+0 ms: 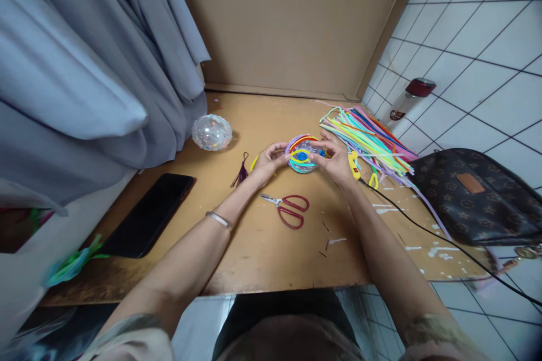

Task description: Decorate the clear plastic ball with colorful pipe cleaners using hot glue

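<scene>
A wooden counter carries the work, and the banded ball sits near its middle, between the two hands. Grey cloth hangs far to the left of the ball. A dark patterned bag lies well to its right, at the counter's edge. The bundle of coloured fuzzy stems spreads just beyond and to the right of the ball, while a black phone lies well apart on its near left. The left hand is at the ball's left side, its grip nearly closed, thumb and fingers pinching the edge by a yellow strip. The right hand is at the ball's right side, its grip also narrow, thumb and fingertips on the rim. A clear bottle with a red cap is beyond the ball, far to the right by the tiles. To the ball's left and slightly beyond it rests a clear ball with coloured specks. The red-handled scissors lie on the near side of the banded ball, blades pointing left. A yellow corded tool is right of it, beside the right wrist. The dark purple tassel lies to its left, past the left hand.
</scene>
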Available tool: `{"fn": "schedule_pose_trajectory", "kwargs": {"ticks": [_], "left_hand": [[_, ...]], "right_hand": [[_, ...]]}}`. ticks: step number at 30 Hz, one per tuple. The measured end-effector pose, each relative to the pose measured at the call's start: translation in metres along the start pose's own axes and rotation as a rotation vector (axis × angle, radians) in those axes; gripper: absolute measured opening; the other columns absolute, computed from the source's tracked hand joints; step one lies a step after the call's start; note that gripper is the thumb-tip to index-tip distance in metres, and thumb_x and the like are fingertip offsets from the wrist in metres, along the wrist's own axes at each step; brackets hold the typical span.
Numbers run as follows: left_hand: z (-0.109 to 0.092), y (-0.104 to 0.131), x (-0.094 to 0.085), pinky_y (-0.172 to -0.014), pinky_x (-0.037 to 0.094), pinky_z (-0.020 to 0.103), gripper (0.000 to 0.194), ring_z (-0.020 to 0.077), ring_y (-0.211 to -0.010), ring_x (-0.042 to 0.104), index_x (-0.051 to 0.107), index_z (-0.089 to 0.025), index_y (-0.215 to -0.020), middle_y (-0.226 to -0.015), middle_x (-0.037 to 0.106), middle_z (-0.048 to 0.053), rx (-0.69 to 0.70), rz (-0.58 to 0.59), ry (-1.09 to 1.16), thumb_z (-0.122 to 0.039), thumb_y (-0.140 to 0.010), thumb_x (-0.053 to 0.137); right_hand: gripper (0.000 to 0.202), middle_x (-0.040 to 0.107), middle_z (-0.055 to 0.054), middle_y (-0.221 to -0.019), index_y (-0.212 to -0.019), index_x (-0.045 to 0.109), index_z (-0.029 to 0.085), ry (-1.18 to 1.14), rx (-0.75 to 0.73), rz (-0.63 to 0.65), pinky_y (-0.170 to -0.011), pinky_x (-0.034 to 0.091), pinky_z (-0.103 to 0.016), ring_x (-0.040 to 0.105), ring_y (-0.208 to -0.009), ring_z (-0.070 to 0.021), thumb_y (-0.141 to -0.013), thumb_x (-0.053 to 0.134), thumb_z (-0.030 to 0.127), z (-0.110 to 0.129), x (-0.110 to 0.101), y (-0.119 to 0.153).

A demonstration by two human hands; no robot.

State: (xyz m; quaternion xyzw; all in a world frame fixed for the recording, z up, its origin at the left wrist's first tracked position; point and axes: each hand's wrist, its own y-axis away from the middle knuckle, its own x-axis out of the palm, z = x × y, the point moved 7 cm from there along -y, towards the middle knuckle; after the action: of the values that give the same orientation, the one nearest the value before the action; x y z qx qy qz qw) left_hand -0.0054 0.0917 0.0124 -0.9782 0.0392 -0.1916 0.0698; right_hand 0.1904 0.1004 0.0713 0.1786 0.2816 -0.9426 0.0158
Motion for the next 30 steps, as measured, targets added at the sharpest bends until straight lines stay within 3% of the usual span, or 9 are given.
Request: {"fn": "schedule_pose_trajectory", "kwargs": {"ticks": [6,10,14,24,30], "left_hand": [[0.0028,0.0015,-0.0024,-0.087,0.057,0.036,0.067,0.0170,-0.079,0.070,0.068,-0.015,-0.105,-0.091,0.075,0.006,-0.009,-0.022,-0.023,-0.045,-0.052,0.096],[0.0035,0.0031,-0.0023,-0.090,0.057,0.038,0.066,0.0173,-0.081,0.070,0.066,-0.016,-0.108,-0.093,0.074,0.006,0.004,-0.014,-0.032,-0.046,-0.056,0.094],[0.0010,0.0034,-0.0026,-0.094,0.057,0.040,0.065,0.0194,-0.091,0.070,0.067,-0.016,-0.108,-0.105,0.074,0.008,0.044,-0.020,-0.040,-0.045,-0.056,0.094],[-0.0044,0.0039,-0.0017,-0.096,0.056,0.039,0.061,0.0187,-0.095,0.069,0.066,-0.016,-0.105,-0.114,0.071,0.009,0.057,-0.036,-0.062,-0.042,-0.057,0.094],[-0.0039,0.0024,-0.0020,-0.084,0.057,0.032,0.056,0.0158,-0.084,0.069,0.064,-0.018,-0.098,-0.097,0.072,0.004,0.059,-0.033,-0.067,-0.043,-0.057,0.094]], "right_hand": [[0.040,0.061,-0.015,-0.141,-0.102,0.076,0.023,-0.029,0.047,0.023,-0.111,0.047,-0.052,0.051,-0.141,-0.0328,-0.069,0.083,0.045,0.0008,0.0021,0.0023],[0.066,0.060,-0.009,-0.133,-0.112,0.061,0.026,-0.146,0.127,-0.029,-0.102,0.055,-0.046,0.065,-0.120,-0.0297,-0.057,0.089,0.048,0.0041,-0.0005,0.0053],[0.078,0.063,-0.007,-0.120,-0.113,0.049,0.029,-0.209,0.191,-0.032,-0.096,0.058,-0.044,0.066,-0.113,-0.0284,-0.050,0.090,0.051,0.0032,0.0009,0.0069],[0.065,0.061,-0.004,-0.115,-0.105,0.051,0.028,-0.210,0.172,-0.044,-0.088,0.057,-0.039,0.066,-0.097,-0.0222,-0.054,0.087,0.047,0.0052,0.0024,0.0081],[0.053,0.057,-0.005,-0.126,-0.101,0.055,0.027,-0.189,0.147,-0.015,-0.094,0.055,-0.039,0.066,-0.103,-0.0218,-0.061,0.085,0.043,0.0016,0.0040,0.0091]]}}
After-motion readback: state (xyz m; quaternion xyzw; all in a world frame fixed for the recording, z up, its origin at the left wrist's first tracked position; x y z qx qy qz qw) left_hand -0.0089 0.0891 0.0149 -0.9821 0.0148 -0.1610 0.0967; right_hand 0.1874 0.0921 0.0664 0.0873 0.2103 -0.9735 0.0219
